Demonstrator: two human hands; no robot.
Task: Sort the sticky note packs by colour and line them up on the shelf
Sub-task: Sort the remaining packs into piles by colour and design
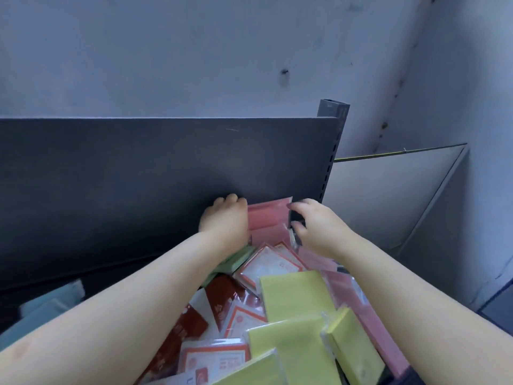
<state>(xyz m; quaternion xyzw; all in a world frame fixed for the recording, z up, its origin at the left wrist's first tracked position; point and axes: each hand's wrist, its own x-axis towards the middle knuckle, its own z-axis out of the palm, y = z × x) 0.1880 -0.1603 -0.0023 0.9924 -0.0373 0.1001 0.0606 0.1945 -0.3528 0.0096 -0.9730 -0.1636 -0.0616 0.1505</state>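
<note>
Our left hand (224, 218) and right hand (316, 226) grip the pink packs (266, 218); we should square them flush against the back panel (138, 176).

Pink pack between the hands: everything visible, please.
The pink pack is flat, rectangular, in glossy clear wrap. A line across it suggests two packs. It leans against the dark back panel. The left hand curls against its left edge; the right hand pinches its right edge. Other packs hide its bottom.
</note>
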